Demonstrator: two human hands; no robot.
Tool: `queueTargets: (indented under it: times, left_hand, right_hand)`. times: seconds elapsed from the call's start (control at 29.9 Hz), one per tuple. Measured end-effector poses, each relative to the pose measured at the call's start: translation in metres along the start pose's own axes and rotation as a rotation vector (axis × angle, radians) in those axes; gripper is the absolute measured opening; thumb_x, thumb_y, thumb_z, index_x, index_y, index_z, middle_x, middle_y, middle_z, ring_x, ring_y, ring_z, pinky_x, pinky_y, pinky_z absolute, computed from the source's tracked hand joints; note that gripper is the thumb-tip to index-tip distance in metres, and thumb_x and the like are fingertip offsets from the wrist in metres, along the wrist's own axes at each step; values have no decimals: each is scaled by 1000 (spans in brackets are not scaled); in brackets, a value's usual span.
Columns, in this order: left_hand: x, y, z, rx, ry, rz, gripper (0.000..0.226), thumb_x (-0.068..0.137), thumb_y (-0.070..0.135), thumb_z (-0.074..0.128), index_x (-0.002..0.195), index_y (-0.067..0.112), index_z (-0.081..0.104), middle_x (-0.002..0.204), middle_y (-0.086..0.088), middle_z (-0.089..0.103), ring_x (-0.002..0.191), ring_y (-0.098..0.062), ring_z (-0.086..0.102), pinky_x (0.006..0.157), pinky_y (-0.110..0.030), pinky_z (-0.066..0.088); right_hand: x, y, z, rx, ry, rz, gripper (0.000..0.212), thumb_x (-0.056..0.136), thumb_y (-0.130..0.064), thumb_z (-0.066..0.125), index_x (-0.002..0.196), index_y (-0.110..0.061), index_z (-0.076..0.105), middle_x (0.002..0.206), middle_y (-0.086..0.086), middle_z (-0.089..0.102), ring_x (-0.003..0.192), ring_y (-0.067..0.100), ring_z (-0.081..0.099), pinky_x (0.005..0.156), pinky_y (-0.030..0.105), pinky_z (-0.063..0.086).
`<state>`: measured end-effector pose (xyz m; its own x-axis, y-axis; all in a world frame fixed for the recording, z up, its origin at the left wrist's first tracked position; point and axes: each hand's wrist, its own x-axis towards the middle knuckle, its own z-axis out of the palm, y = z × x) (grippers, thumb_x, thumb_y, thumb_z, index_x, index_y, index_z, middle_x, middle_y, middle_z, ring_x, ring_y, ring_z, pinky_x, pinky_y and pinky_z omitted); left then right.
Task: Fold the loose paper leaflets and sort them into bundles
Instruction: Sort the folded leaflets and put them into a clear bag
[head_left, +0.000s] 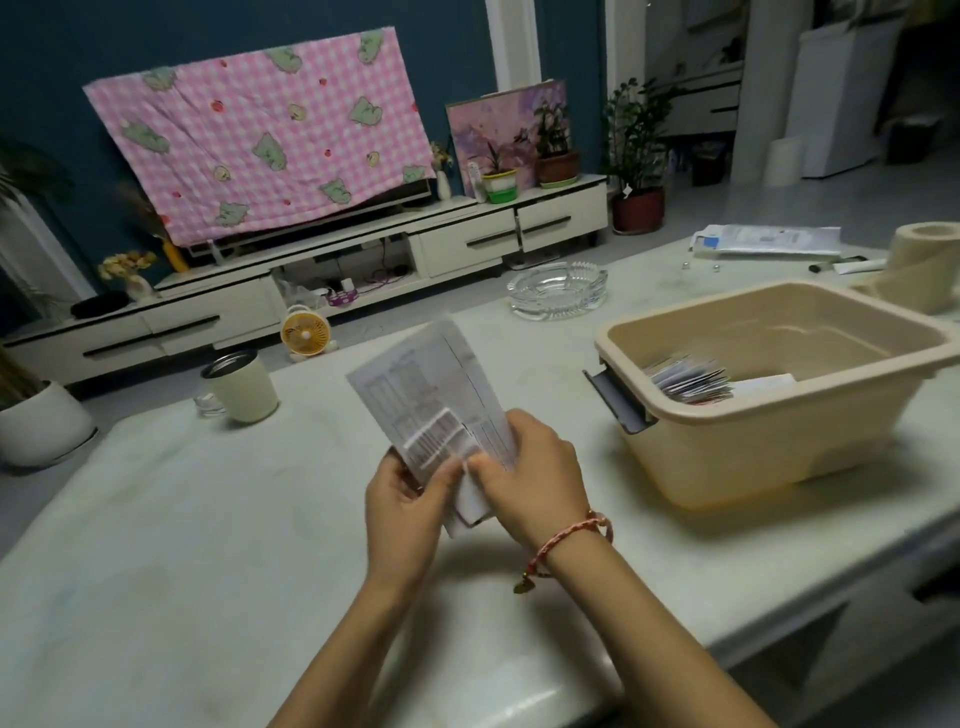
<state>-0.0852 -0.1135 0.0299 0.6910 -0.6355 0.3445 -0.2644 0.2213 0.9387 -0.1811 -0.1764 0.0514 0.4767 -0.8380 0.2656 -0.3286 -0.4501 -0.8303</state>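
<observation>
Pinching the near end of a printed leaflet (431, 384) between curled fingers, your left hand (402, 506) and right hand (530, 478) hold it above the middle of the table (182, 519); its print is too blurred to read. More folded leaflets (691, 382) lie in the basin (675, 415) at right; bare surface spreads left.

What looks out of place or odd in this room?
A pink checked blanket is draped crookedly over what seems a TV, hiding its screen. The left hand and right hand hold a leaflet normally.
</observation>
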Motion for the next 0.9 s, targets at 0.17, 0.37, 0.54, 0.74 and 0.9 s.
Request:
queueTargets:
  times: [0.17, 0.37, 0.54, 0.74, 0.9]
  left_hand:
    - [12, 68, 45, -117, -224, 44, 22, 83, 7, 62, 103, 18, 59, 97, 3, 71, 86, -11, 69, 70, -26, 58]
    - [50, 98, 121, -26, -337, 1, 20, 94, 23, 52, 111, 15, 48, 107, -4, 62, 85, -13, 67, 67, -26, 58]
    - [82, 92, 167, 163, -367, 174, 7, 94, 17, 52, 98, 20, 56, 94, 11, 59, 90, -7, 59, 80, -28, 53]
    - [95, 75, 207, 631, -744, 361, 18, 94, 17, 49, 102, 16, 65, 101, 3, 64, 92, -11, 56, 73, -17, 42]
    - [99, 41, 241, 1069, -1228, 279, 24, 90, 15, 52, 108, 7, 66, 110, -10, 66, 92, -22, 58, 78, -31, 45]
  right_hand:
    - [19, -28, -100, 132, -68, -100, 30, 79, -15, 71, 104, -20, 56, 98, -4, 64, 91, 11, 62, 77, 25, 55]
    - [97, -15, -226, -261, -169, 70, 21, 78, -7, 71, 94, -15, 59, 99, 4, 64, 82, 18, 61, 69, 30, 53]
    - [150, 24, -266, -774, -599, 457, 31, 81, -19, 69, 110, -13, 61, 108, 10, 65, 103, 32, 62, 95, 47, 48]
    - [172, 49, -230, -1096, -779, 346, 25, 99, -17, 40, 108, -2, 58, 100, 14, 58, 83, 17, 49, 86, 18, 44]
    - [165, 70, -192, -1388, -787, 311, 37, 93, -14, 52, 128, -2, 51, 134, 12, 49, 112, 26, 53, 91, 31, 42]
